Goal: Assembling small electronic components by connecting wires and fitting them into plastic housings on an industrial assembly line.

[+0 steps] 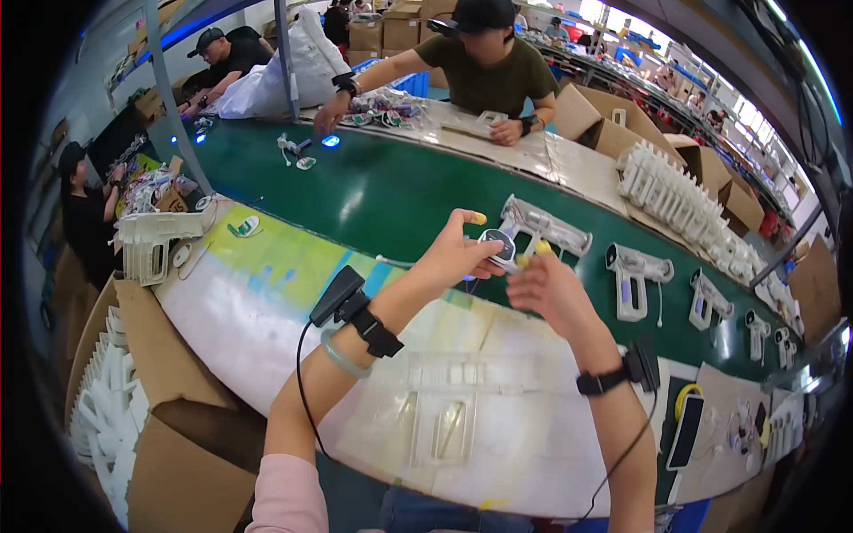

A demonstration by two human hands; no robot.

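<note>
My left hand (458, 255) is closed on a small round module (500, 246) with a dark face and a white rim, held above the near edge of the green belt. Thin wires hang below it. Just right of the module is my right hand (553, 289), its fingers blurred; whether they grip anything cannot be made out. Yellow covers show on some fingertips. On the work surface beneath my hands lies a translucent gun-shaped plastic shell (416, 435). Beyond my hands, a similar shell with parts inside (549, 228) rests on the belt.
The green belt (373, 200) crosses ahead, carrying more gun-shaped shells (631, 277) to the right. A cardboard box (182, 355) of white shells stands at left. A small green circuit board (243, 227) lies on the table. Across the belt, a co-worker (487, 75) reaches toward lit parts.
</note>
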